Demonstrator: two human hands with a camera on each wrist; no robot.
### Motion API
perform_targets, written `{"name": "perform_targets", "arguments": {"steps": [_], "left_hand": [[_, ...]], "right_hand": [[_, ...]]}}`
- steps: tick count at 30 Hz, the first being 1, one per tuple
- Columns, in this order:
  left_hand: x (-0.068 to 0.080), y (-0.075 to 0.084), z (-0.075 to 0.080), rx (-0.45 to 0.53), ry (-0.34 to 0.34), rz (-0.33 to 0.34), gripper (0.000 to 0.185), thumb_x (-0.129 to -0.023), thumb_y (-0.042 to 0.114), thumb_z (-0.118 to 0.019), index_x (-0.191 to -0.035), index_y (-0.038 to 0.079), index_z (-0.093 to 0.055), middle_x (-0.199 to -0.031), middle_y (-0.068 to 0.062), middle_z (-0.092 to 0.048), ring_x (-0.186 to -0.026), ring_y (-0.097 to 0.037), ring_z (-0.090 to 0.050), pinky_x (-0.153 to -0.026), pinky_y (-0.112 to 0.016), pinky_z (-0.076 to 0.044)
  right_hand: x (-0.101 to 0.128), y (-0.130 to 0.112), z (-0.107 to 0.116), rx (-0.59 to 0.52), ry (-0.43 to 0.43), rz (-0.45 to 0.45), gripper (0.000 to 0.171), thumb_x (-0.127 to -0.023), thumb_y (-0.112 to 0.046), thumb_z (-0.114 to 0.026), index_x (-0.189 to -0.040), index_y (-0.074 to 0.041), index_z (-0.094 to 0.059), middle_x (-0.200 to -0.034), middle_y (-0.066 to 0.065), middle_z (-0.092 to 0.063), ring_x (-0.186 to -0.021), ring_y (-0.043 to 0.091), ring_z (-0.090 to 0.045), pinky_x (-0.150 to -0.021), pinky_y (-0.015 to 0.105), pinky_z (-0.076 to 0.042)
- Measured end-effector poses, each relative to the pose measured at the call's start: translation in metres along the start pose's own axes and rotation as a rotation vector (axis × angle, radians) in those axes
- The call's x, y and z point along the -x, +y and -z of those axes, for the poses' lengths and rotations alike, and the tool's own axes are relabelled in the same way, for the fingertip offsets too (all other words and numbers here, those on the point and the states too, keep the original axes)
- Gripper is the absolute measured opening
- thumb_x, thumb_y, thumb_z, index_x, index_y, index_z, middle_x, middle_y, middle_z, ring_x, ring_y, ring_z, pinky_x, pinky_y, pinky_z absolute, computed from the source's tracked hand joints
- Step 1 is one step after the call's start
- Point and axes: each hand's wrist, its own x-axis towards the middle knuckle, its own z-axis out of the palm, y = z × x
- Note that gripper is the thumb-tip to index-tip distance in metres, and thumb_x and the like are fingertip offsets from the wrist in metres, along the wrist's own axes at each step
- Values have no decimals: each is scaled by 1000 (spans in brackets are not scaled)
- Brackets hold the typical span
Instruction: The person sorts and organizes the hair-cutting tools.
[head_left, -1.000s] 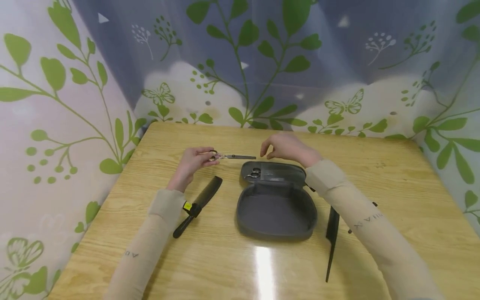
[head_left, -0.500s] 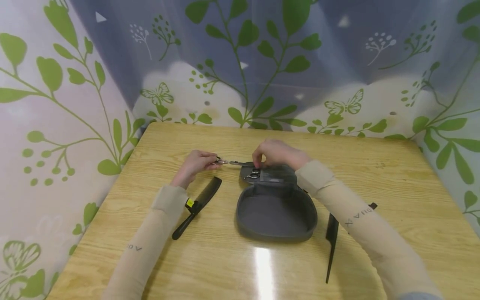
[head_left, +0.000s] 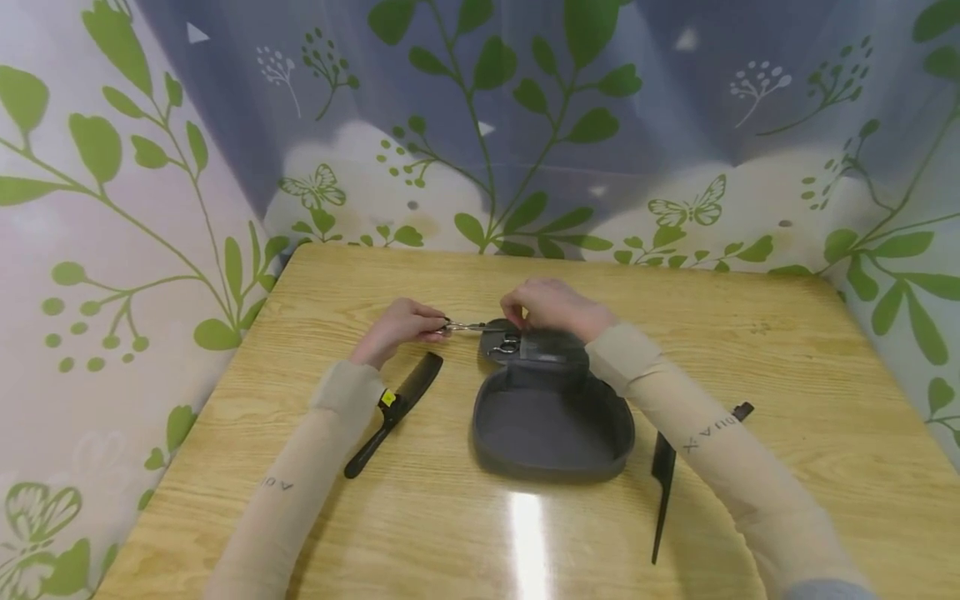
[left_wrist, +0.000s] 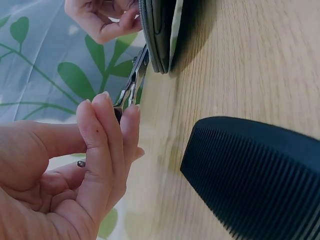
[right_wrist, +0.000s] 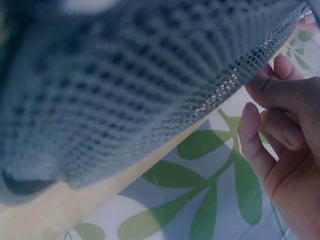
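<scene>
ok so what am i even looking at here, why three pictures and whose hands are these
No machine here: a person works with two bare hands and wears three cameras. The wide picture comes from a camera on the head, looking down at a wooden table. The other two come from cameras on the wrists, so they show each hand very close and tilted.

The left hand pinches a pair of scissors by the handle end, with the blades pointing at an open grey case. The left wrist picture shows that same grip from the side. The right hand is at the case's raised lid, and its wrist picture shows the fingers pinching the edge of a mesh pocket. A second pair of scissors already sits in the lid.

A wide black comb lies left of the case, and a thin comb right of it.
</scene>
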Motion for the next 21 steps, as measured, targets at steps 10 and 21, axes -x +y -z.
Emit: {"name": "perform_targets", "arguments": {"steps": [10, 21], "left_hand": [[-14, 7, -24, -28, -6, -2, 33, -103, 1, -56, -130, -17, -58, -115, -31, -69, -76, -10, -74, -85, -30, -59], [-13, 10, -32, -161, -94, -19, 49, -100, 10, -63, -143, -10, -49, -123, -22, -68, -108, -25, -70, -103, -38, -49]], "right_hand": [[-1, -3, -2, 49, 27, 30, 45, -63, 22, -43, -64, -21, -57, -71, -6, -60, -66, 15, -53, -60, 31, -40], [0, -1, -4, 63, 40, 31, 43, -65, 22, -43, -62, -20, -56, -68, -5, -56, -64, 16, -51, -60, 31, -40]]}}
